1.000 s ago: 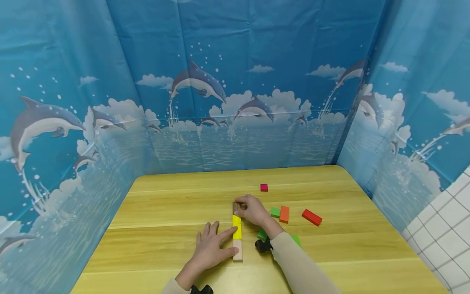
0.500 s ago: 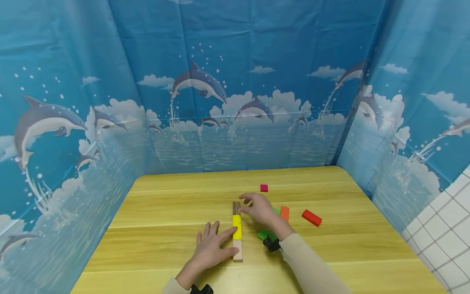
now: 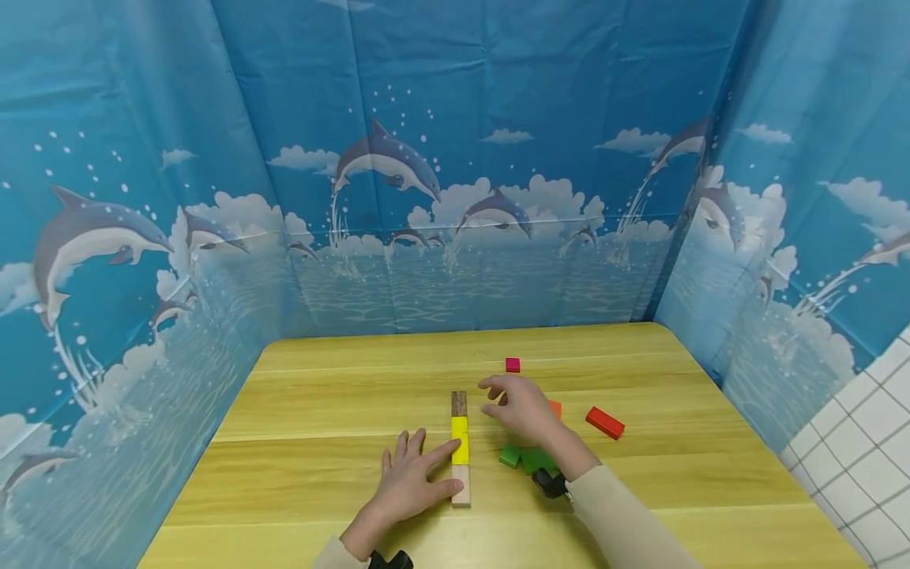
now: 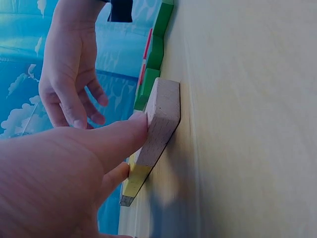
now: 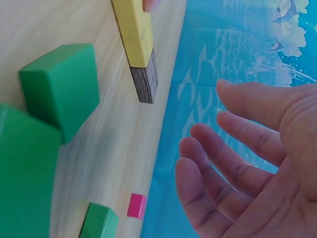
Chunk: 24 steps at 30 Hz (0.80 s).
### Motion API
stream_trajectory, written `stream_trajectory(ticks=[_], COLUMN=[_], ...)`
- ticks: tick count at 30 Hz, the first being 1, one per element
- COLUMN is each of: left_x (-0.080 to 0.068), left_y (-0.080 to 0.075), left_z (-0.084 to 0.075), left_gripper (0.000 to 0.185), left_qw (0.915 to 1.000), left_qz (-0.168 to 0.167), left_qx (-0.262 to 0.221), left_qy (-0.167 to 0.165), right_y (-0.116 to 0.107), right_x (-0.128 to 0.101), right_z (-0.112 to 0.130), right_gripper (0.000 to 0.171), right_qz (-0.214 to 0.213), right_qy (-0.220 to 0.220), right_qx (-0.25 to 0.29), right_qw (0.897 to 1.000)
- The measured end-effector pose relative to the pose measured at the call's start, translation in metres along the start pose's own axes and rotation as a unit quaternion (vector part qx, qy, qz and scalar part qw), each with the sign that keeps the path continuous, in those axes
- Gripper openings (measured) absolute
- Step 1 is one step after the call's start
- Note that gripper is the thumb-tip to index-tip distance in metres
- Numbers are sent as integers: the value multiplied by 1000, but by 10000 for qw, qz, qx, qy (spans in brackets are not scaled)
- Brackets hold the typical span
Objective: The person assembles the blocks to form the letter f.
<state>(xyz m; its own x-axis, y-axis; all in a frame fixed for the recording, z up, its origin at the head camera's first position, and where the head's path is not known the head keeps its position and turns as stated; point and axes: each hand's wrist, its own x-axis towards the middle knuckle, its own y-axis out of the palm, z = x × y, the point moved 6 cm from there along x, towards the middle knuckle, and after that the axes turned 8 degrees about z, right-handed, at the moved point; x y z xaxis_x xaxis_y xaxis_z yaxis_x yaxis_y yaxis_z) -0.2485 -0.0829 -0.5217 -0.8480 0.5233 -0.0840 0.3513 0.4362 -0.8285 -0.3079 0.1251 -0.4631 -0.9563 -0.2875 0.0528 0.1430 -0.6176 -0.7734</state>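
Observation:
A straight row of blocks lies on the table: a dark brown block (image 3: 459, 404) at the far end, a yellow block section (image 3: 460, 435) in the middle and a pale wooden block (image 3: 460, 494) nearest me. My left hand (image 3: 408, 478) rests to the left of the row, its thumb touching the pale block and its index finger touching the yellow part. To the right of the brown block my right hand (image 3: 522, 407) hovers with loosely bent fingers, holding nothing. In the right wrist view its palm and fingers (image 5: 237, 168) stand apart from the brown block.
Green blocks (image 3: 509, 456) lie under and beside the right forearm. An orange block (image 3: 555, 408) is partly hidden behind the right hand. A red block (image 3: 605, 423) lies farther right, and a small pink block (image 3: 513, 365) sits toward the back. Dolphin-print curtains (image 3: 469, 284) enclose the table.
My right hand has let go of the dark brown block and drawn away to the right, leaving that block at the row's far end. The left hand has stayed in place.

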Motion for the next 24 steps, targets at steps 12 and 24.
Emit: stream_trajectory(ticks=[12,24], left_x=[-2,3], left_y=[1,4], left_z=[-1,5], left_gripper=[63,82], left_qw=[9998,9991], left_qz=[-27,241], left_qx=[-199,-320], left_qy=[64,164], right_y=[0,6], right_x=[-24,-40], right_z=[-8,-21], right_gripper=[34,34], right_qz=[-57,279], right_qy=[33,-146], right_qx=[-98,-149], right_qw=[9999,9994])
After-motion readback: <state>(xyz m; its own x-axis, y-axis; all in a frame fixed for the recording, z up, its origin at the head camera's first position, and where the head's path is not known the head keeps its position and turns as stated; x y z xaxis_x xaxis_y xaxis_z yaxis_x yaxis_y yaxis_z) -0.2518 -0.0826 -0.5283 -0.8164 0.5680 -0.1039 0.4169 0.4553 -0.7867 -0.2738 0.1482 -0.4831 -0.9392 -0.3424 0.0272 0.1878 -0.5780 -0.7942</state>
